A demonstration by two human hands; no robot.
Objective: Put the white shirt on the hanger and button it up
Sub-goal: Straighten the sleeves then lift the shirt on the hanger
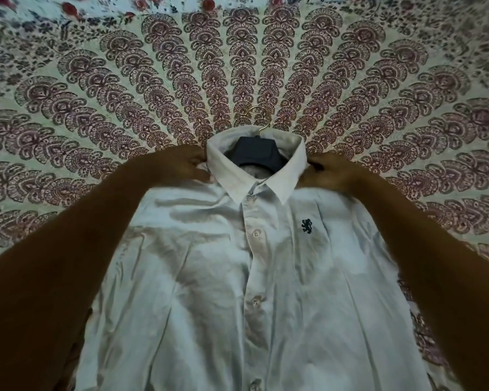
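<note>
Two bare forearms fill the lower corners of the frame and reach up toward the middle, covering the shirt's (209, 277) outer edges and whatever the sleeves are doing beneath them. Between them the white shirt lies front up on a patterned cloth (96, 80), spreading from the centre down to the bottom edge. Its front placket is closed, with buttons (255, 233) visible down the middle, and a small dark emblem (307, 226) sits on the chest right of centre.

Just above the centre, the collar (237, 176) stands open, and a dark hanger (259, 152) shows inside the neck. Its thin metal hook (259, 115) curls up onto the cloth above the collar.

Left hand (187, 162) is at the collar's left side, fingers curled and pinching the shirt fabric at the shoulder just beside the collar. Right hand (326, 172) mirrors it at the collar's right side, fingers curled into the fabric there. The hands are apart, with the collar and hanger between them.

Round paisley rings in maroon and grey fan out over the pale cloth across the upper and side parts of the frame; along the top edge the print changes to red flowers (71, 9).
</note>
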